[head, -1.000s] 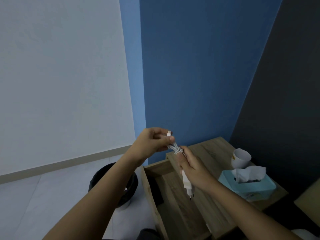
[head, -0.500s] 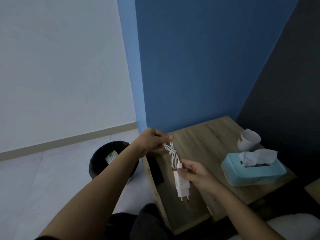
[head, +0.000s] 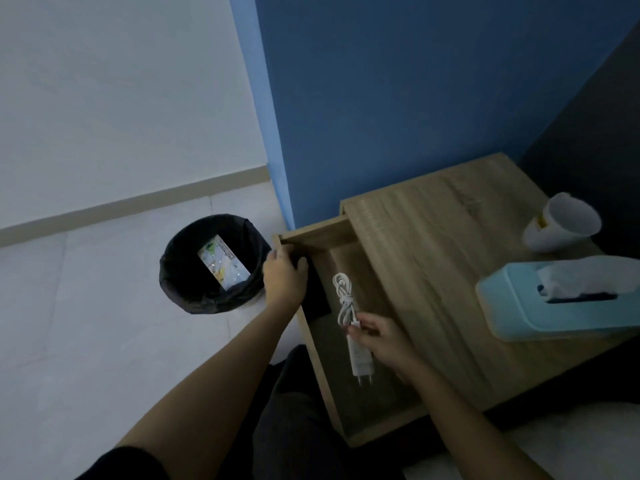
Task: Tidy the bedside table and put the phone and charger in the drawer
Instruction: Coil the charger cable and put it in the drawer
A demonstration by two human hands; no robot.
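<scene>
Charger (head: pixel 353 336) lowered into drawer (head: pixel 313 344), seemingly pinched by right hand (head: pixel 382 337)

Dim room: blue wall (head: pixel 398 98) meets white wall (head: pixel 121 98); pale tiled floor (head: pixel 86 323) holds a black bin (head: pixel 180 271).

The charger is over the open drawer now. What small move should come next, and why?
Probably lower the charger to the drawer floor and let go. The right hand pinches it over the open drawer, beside the dark phone; the cable is already bundled. The left hand rests at the drawer's front edge.
</scene>
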